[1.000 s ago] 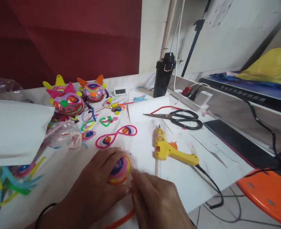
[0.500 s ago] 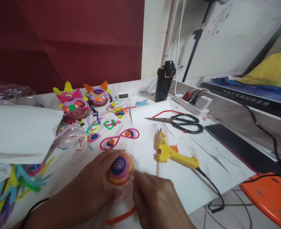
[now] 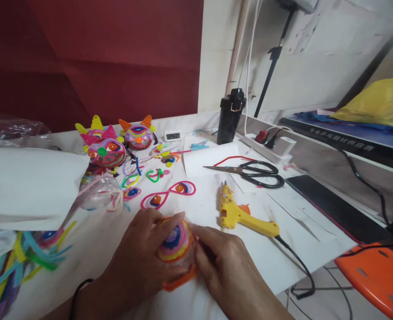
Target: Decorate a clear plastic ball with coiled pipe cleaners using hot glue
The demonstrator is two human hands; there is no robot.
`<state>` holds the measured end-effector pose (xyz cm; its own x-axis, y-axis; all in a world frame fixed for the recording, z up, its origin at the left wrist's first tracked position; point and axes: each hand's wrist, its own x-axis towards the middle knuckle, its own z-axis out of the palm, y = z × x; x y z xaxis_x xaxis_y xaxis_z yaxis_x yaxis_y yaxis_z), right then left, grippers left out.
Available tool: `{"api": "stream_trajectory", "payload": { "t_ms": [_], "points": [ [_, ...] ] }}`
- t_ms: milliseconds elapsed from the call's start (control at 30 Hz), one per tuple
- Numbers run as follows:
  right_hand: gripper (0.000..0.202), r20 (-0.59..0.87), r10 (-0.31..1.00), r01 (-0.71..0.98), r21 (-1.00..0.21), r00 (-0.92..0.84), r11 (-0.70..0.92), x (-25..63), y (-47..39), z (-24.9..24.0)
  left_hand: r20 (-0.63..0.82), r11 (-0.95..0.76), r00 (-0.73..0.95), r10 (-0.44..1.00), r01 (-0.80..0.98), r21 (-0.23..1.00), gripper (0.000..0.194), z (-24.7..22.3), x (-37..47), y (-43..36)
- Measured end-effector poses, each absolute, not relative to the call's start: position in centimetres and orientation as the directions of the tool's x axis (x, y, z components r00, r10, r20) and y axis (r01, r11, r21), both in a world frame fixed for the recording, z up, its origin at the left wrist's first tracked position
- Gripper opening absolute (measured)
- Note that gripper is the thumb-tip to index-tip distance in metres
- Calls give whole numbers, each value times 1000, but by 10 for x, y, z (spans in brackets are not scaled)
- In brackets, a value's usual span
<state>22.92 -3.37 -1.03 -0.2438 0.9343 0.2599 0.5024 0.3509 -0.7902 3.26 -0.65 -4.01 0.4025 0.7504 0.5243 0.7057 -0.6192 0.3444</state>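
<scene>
My left hand point(image 3: 138, 255) is wrapped round a clear plastic ball point(image 3: 175, 243) covered on top with coiled pipe cleaner in purple, blue, pink and yellow rings. Against the ball's right side, my right hand point(image 3: 228, 262) pinches an orange pipe cleaner point(image 3: 179, 281) that curves round the near edge of the coil. Its pinched part is mostly hidden by my fingers. Just beyond the ball lie pink-rimmed eye shapes point(image 3: 182, 188) made of pipe cleaner. A yellow hot glue gun point(image 3: 246, 218) rests on white paper to the right of my hands.
Black-handled scissors point(image 3: 261, 174) lie behind the glue gun, near a black bottle point(image 3: 230, 118) and a power strip point(image 3: 266, 149). Finished animal-faced balls point(image 3: 106, 152) stand at the back left. Loose pipe cleaners point(image 3: 19, 262) are at the left, a phone point(image 3: 333, 209) at the right.
Both hands and the ball have shifted slightly right. The orange pipe cleaner, which trailed below the ball, now bends closer round its edge. My left index finger lies across the coil.
</scene>
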Motion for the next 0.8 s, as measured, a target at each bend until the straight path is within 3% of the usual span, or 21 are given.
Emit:
{"api": "stream_trajectory", "payload": {
  "t_ms": [267,467,800],
  "points": [
    [27,232,947,426,-850,-224,309,231,-33,-17,427,-673,528,734,646,360,54,-31,27,-8],
    [21,216,950,415,-861,-225,294,234,-36,-16,252,-607,559,790,654,452,58,-35,22,-9],
    [26,318,939,389,-855,-130,343,228,-42,-25,326,-614,522,788,643,457,50,-37,28,-11]
  ]
}}
